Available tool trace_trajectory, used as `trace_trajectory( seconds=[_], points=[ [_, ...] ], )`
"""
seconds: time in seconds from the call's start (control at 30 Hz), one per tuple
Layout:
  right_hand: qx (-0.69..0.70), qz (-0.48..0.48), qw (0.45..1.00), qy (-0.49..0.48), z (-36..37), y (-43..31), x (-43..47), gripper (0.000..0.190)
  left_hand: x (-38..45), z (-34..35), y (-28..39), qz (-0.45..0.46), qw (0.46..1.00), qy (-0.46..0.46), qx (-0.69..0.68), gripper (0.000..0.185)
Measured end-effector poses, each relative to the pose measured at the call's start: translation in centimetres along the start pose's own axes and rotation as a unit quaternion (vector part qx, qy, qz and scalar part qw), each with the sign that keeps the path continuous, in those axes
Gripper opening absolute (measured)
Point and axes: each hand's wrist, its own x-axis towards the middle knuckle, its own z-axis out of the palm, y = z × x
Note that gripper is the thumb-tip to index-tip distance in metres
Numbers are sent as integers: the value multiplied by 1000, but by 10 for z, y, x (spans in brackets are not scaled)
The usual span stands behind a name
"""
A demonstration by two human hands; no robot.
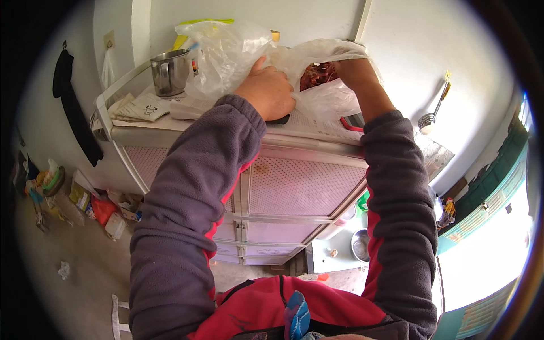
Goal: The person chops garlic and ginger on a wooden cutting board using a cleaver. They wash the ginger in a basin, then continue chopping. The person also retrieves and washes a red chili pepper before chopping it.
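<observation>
A thin, translucent plastic bag (325, 102) lies on top of a cabinet, its mouth spread apart. Inside it are dark red, shrivelled pieces (316, 76) that look like dried chillies. My left hand (272, 91) grips the bag's left edge, with the index finger stretched out and the other fingers curled into the plastic. On the right, my right hand (355, 72) reaches into the bag's mouth; plastic covers its fingers, so what they hold is hidden. A second clear plastic bag (221, 55) stands bunched up just left of my left hand.
A stainless steel mug (170, 72) and printed paper packets (144, 108) are at the cabinet top's left. A red-edged object (350, 124) lies below my right wrist. The cabinet (306, 187) has perforated pink doors. A metal bowl (360, 245) sits on a low table (329, 257).
</observation>
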Motion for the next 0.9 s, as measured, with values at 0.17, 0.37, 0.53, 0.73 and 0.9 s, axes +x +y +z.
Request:
trace_trajectory(
  seconds=[0.17, 0.37, 0.53, 0.73, 0.9],
  points=[
    [-285, -79, 955, -30, -2, 1, 5, 22, -2, -1, 1, 8, 1000, 17, 13, 29],
    [97, 94, 987, -88, -6, 2, 1, 36, -5, 2, 1, 19, 996, 77, -41, 27],
    [35, 62, 997, -31, -20, -3, 0, 35, -6, 3, 1, 63, 987, 132, -74, 26],
    [-356, -30, 901, -246, -23, 0, -6, 21, -9, 4, 4, 78, 980, 166, -75, 29],
    [-289, -28, 943, -166, -11, 7, -17, 18, -8, 3, 3, 92, 982, 145, -78, 33]
  ],
)
